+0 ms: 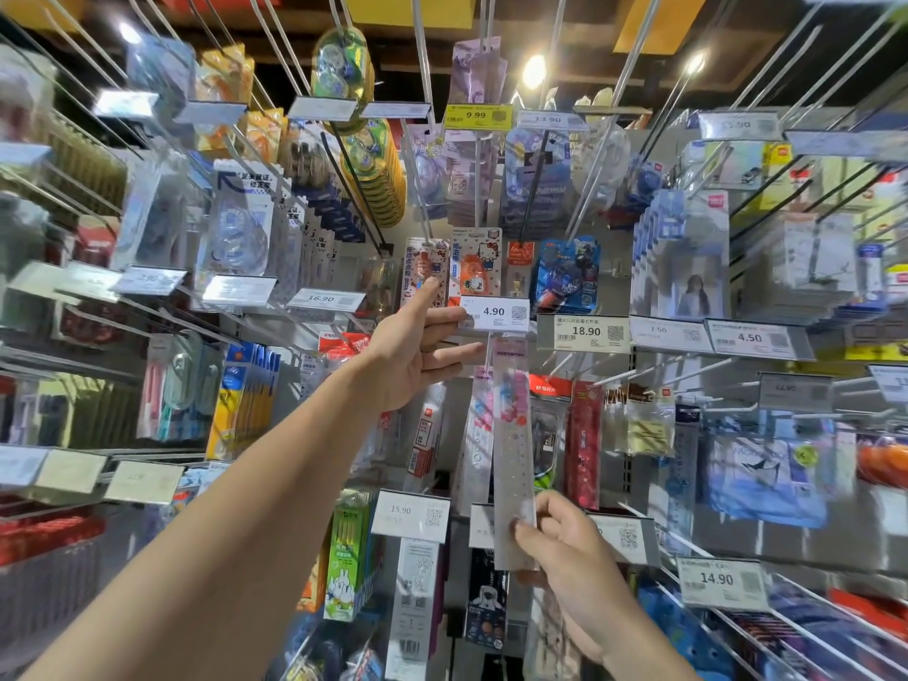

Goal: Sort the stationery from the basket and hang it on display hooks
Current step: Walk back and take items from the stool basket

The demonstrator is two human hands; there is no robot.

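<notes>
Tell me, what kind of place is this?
Probably a shop's stationery aisle: packaged goods hang on wire hooks, price tags such as 4.90 front them, and the right hand holds a packaged ruler.

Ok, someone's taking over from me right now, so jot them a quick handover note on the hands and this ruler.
Left hand: open, fingers straight, touching the left edge of the 4.90 price tag.
Right hand: pinches the lower end of the ruler pack.
Ruler pack: upright, its top just under that tag, beside a similar pack hanging there.
Done: ruler raised to its hook; whether it is threaded on I cannot tell.
Left: seat it, let go, then the basket, which is out of view.
</notes>
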